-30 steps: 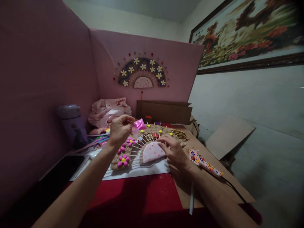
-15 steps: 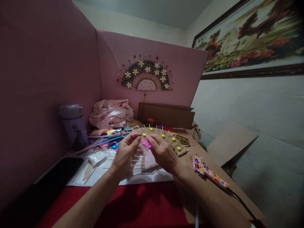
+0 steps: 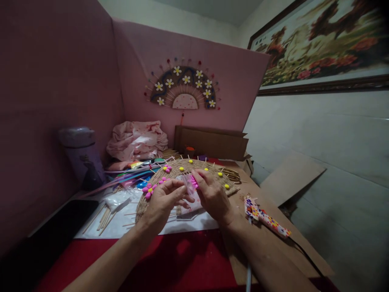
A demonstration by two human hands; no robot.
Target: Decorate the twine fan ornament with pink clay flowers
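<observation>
Over the middle of the table, my right hand (image 3: 212, 196) grips a small clear plastic bag (image 3: 187, 182) with bright pink clay (image 3: 193, 181) inside. My left hand (image 3: 165, 200) is closed in a pinch at the bag's left edge, its lower fingers a little apart. Behind and below both hands lies a fan-shaped panel (image 3: 164, 173) wound with tan cord. Thin sticks poke from its rim, and yellow clay dots (image 3: 220, 174) sit along it. On its left side, pink petals surround some yellow centres, forming flowers (image 3: 148, 190). My hands partly cover the panel.
A floral-patterned glue gun (image 3: 264, 219) lies on cardboard at the right, its cord running toward me. Left are a dark phone-like slab (image 3: 65, 221), loose sticks (image 3: 105, 219), a clear bag (image 3: 115, 200) and a lilac bottle (image 3: 80, 158). A finished fan (image 3: 185, 87) hangs behind.
My left hand has moved slightly down and its lower fingers have loosened. The bag stays in my right hand. The view has shifted, showing pink flowers on the panel's left side.
</observation>
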